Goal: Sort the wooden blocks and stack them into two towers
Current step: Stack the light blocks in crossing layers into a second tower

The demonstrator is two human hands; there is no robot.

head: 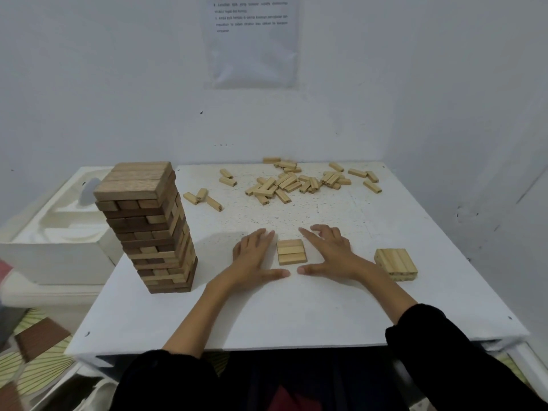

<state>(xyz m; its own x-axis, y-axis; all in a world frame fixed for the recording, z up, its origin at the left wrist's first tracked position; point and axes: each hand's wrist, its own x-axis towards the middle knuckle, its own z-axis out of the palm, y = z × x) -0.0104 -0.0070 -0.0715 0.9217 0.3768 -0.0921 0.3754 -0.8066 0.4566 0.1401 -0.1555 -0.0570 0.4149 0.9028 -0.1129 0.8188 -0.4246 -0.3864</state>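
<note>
both flat hands, left hand [252,256] and right hand [332,255], flank a row of three blocks [291,251] on the table [296,315].

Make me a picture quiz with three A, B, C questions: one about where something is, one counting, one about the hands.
1. Where on the table does the tall dark tower stand? A) left side B) right side C) middle
2. How many pale blocks make the small row between the left hand and right hand? A) one B) three C) eight
3. How are both hands? A) fists B) open, flat C) gripping blocks
Answers: 1 A, near the left edge. 2 B, three side by side. 3 B, both flat on the table.
</note>
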